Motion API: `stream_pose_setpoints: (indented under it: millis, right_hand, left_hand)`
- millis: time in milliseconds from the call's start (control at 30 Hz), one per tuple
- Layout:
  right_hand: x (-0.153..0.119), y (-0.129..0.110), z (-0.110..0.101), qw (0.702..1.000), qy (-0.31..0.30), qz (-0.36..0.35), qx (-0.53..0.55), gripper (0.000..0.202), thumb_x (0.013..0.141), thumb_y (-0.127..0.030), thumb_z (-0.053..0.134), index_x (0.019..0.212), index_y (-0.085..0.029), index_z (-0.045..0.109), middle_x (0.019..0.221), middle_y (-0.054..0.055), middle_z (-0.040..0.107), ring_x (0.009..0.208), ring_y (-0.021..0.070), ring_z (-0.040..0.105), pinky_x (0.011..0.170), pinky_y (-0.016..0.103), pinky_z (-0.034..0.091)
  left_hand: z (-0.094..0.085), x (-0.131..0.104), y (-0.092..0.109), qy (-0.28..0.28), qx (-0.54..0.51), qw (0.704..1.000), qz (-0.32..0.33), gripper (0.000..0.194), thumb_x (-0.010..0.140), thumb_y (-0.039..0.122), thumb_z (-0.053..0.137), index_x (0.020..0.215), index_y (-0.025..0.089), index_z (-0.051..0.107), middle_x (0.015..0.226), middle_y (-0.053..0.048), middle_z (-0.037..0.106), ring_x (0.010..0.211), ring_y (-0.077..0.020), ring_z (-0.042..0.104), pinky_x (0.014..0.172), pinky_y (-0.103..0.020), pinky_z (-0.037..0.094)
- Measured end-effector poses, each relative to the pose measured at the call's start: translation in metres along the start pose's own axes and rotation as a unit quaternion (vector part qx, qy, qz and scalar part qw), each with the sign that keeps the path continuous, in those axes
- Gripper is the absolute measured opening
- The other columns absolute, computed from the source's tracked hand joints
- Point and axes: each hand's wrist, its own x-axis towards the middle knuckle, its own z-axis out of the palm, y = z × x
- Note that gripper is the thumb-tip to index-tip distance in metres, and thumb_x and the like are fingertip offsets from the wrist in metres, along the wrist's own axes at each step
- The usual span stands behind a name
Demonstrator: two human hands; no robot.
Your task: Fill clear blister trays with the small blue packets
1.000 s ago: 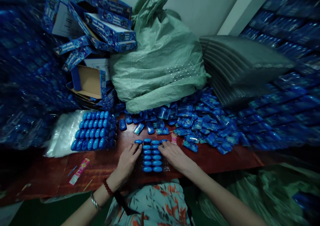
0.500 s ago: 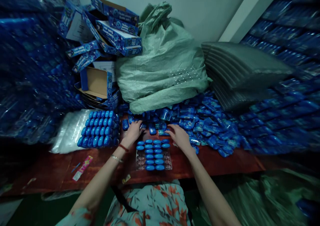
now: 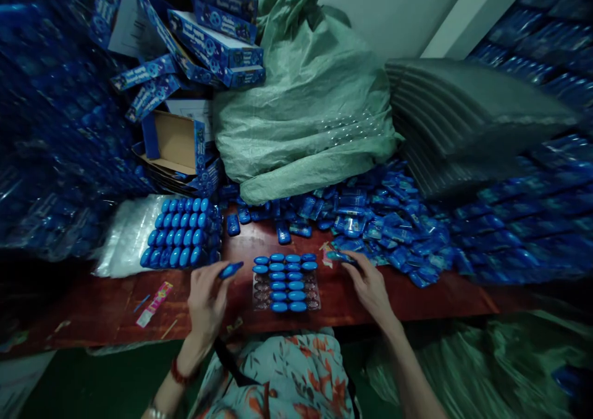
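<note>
A clear plastic tray (image 3: 260, 296) lies in front of me, with shiny blue oval pieces (image 3: 278, 277) in its two middle columns and far rows. Several cavities on its left and right sides show bare. To its left, my left hand (image 3: 207, 295) pinches a small blue packet (image 3: 230, 270) between thumb and fingers. My right hand (image 3: 368, 286), right of the tray, grips another blue packet (image 3: 340, 256) at its fingertips. Beyond both hands, loose blue packets (image 3: 283, 232) lie on the red-brown table (image 3: 250, 237).
Stacked filled trays (image 3: 178, 221) stand at left beside clear plastic bags (image 3: 127, 233). Blue cardboard boxes (image 3: 217, 48) are piled behind them. A large green sack (image 3: 301, 110) rests at the back, a heap of blue packets (image 3: 398, 233) on the right, and dark sheets (image 3: 467, 110) above it.
Both hands have drawn back from the loose packets toward me and apart, each now with a blue packet. The left hand has moved left of the tray, the right farther right.
</note>
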Motion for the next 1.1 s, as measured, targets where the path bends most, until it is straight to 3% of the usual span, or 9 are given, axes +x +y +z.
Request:
stream_pose_setpoints:
  millis: [67, 167, 267, 367, 500, 667, 900, 1033, 1100]
  right_hand:
    - [-0.016, -0.003, -0.009, 0.997, -0.070, -0.010, 0.029, 0.026, 0.090, -0.032, 0.044, 0.109, -0.024, 0.060, 0.106, 0.006, 0.064, 0.099, 0.0203, 0.060, 0.087, 0.035, 0.048]
    - [-0.030, -0.010, -0.003, 0.991, -0.132, -0.021, 0.019, 0.028, 0.090, -0.031, 0.045, 0.114, -0.025, 0.058, 0.107, 0.006, 0.064, 0.099, 0.0200, 0.061, 0.085, 0.034, 0.050]
    - [-0.032, -0.017, 0.011, 0.994, -0.109, -0.030, -0.009, 0.025, 0.091, -0.030, 0.045, 0.114, -0.022, 0.053, 0.102, 0.006, 0.064, 0.093, 0.0190, 0.062, 0.082, 0.032, 0.051]
    - [-0.025, -0.021, 0.016, 0.985, -0.129, -0.089, -0.068, 0.022, 0.092, -0.023, 0.040, 0.112, -0.021, 0.051, 0.097, 0.007, 0.061, 0.088, 0.0178, 0.061, 0.078, 0.030, 0.050]
    - [-0.013, -0.029, 0.008, 0.938, -0.188, -0.195, -0.216, 0.031, 0.088, -0.008, 0.035, 0.113, -0.016, 0.052, 0.093, 0.009, 0.058, 0.081, 0.0184, 0.057, 0.070, 0.030, 0.048]
    - [-0.004, -0.050, 0.014, 0.865, -0.248, -0.288, -0.328, 0.027, 0.084, -0.003, 0.043, 0.104, -0.015, 0.056, 0.085, 0.008, 0.058, 0.080, 0.0209, 0.053, 0.069, 0.033, 0.044]
    - [0.000, -0.075, 0.034, 0.813, -0.277, -0.321, -0.399, 0.015, 0.083, -0.007, 0.048, 0.091, -0.013, 0.059, 0.076, 0.011, 0.061, 0.072, 0.0227, 0.054, 0.066, 0.036, 0.040]
    - [0.003, -0.080, 0.035, 0.813, -0.301, -0.282, -0.411, 0.011, 0.083, -0.011, 0.052, 0.088, -0.016, 0.059, 0.078, 0.009, 0.064, 0.070, 0.0221, 0.058, 0.065, 0.035, 0.042]
    - [-0.001, -0.080, 0.032, 0.827, -0.302, -0.244, -0.407, 0.011, 0.083, -0.014, 0.055, 0.092, -0.017, 0.060, 0.079, 0.008, 0.065, 0.069, 0.0211, 0.061, 0.064, 0.033, 0.043]
  left_hand:
    - [-0.001, -0.025, -0.001, -0.016, -0.032, 0.999, -0.029, 0.014, 0.085, 0.023, 0.055, 0.099, 0.020, 0.058, 0.093, -0.004, 0.062, 0.086, -0.0169, 0.059, 0.077, -0.032, 0.051]
    - [0.015, -0.046, -0.007, -0.067, -0.066, 0.995, -0.029, 0.013, 0.087, 0.022, 0.052, 0.098, 0.019, 0.057, 0.093, -0.005, 0.061, 0.085, -0.0163, 0.061, 0.076, -0.030, 0.053]
    - [0.032, -0.047, -0.015, -0.106, -0.040, 0.993, 0.031, 0.018, 0.089, 0.019, 0.047, 0.105, 0.019, 0.056, 0.095, -0.006, 0.061, 0.087, -0.0161, 0.062, 0.078, -0.029, 0.053]
    - [0.035, -0.036, -0.020, -0.161, 0.017, 0.982, 0.102, 0.031, 0.090, 0.012, 0.039, 0.117, 0.019, 0.053, 0.100, -0.009, 0.061, 0.090, -0.0160, 0.061, 0.078, -0.028, 0.053]
    - [0.028, -0.021, -0.016, -0.221, 0.059, 0.956, 0.186, 0.041, 0.087, 0.006, 0.033, 0.123, 0.017, 0.050, 0.102, -0.011, 0.060, 0.092, -0.0168, 0.060, 0.077, -0.027, 0.053]
    - [0.029, -0.013, -0.011, -0.267, 0.107, 0.932, 0.221, 0.038, 0.088, 0.008, 0.033, 0.120, 0.018, 0.051, 0.099, -0.009, 0.060, 0.087, -0.0172, 0.059, 0.074, -0.029, 0.053]
    - [0.029, -0.024, -0.018, -0.204, 0.196, 0.928, 0.243, 0.051, 0.086, 0.009, 0.038, 0.135, 0.024, 0.043, 0.113, -0.014, 0.055, 0.084, -0.0213, 0.051, 0.073, -0.034, 0.045]
    - [0.029, -0.029, -0.020, -0.173, 0.198, 0.940, 0.218, 0.050, 0.088, 0.016, 0.042, 0.136, 0.030, 0.041, 0.115, -0.011, 0.055, 0.090, -0.0227, 0.048, 0.076, -0.035, 0.040]
    - [0.029, -0.026, -0.020, -0.169, 0.178, 0.949, 0.198, 0.047, 0.090, 0.020, 0.043, 0.136, 0.030, 0.040, 0.116, -0.010, 0.055, 0.094, -0.0225, 0.048, 0.077, -0.035, 0.040]
